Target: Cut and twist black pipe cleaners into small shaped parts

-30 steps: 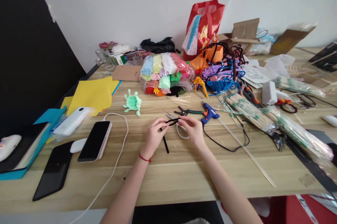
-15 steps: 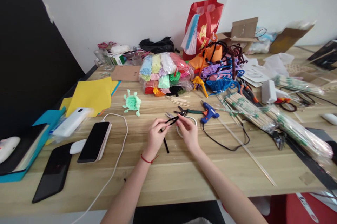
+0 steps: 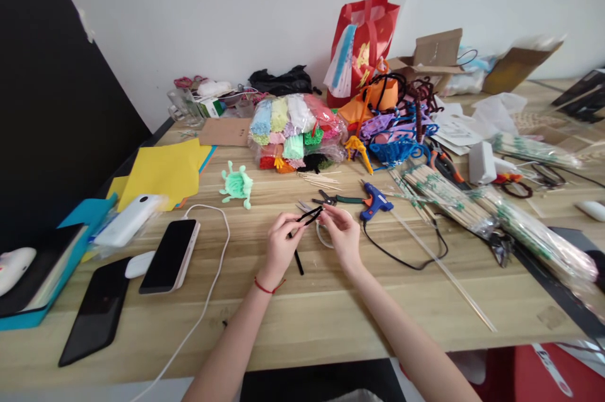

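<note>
Your left hand point(image 3: 280, 244) and right hand point(image 3: 341, 233) both pinch the black pipe cleaner point(image 3: 308, 217); just beyond it, the scissors point(image 3: 307, 207) could snag it.

both forearms reaching fwd from near edge, converging mid-scene, left hand point(image 3: 280, 244) w/ fingers curled, tips pinched, red band on wrist, right hand point(image 3: 343, 236) just beside it, fingertips pinched toward left
</note>
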Demonstrator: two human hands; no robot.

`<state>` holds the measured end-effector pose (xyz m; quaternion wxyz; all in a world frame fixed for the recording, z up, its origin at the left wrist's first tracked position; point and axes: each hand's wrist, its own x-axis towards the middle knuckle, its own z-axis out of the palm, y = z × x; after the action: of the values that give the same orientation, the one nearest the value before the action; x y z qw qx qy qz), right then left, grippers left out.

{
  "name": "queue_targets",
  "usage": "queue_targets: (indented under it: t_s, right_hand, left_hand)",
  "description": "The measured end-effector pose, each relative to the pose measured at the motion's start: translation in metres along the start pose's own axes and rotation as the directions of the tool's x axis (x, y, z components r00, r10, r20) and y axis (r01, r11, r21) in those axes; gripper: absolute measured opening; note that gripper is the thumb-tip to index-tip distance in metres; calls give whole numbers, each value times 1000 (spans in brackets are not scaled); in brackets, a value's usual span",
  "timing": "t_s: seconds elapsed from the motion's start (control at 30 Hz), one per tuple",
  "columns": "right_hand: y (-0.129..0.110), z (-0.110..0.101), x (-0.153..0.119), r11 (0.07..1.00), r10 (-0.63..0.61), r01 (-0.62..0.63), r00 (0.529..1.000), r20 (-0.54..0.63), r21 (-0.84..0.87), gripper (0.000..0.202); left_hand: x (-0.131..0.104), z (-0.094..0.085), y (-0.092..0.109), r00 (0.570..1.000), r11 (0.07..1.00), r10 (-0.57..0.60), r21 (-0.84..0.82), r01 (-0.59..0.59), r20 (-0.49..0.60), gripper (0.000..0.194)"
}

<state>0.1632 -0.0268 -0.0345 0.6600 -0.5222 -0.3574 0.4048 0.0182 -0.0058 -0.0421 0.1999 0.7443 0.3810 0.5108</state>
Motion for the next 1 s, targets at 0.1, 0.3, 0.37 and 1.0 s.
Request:
queue_targets:
  t_s: [0.1,0.3,0.37,1.0]
  right_hand:
    - [-1,0,0,1000,10,-10,1000,-19,1,38]
    - [-2,-1,1,1000,24,-24,999,-29,-11,39]
    - [-3,-1,0,1000,26,-26,999,-24,-14,39]
    - [4,-4,2,997,-59,59,998,-2,-42,27]
  left_hand:
    - [0,0,0,1000,1000,5,9,-5,-1,4]
    - [-2,1,0,999,999,37,28,-38,21,5]
    - [-2,0,1,999,998,44,36,-45,21,6]
    - [-3,0,2,996,993,86,83,-84,-16,5]
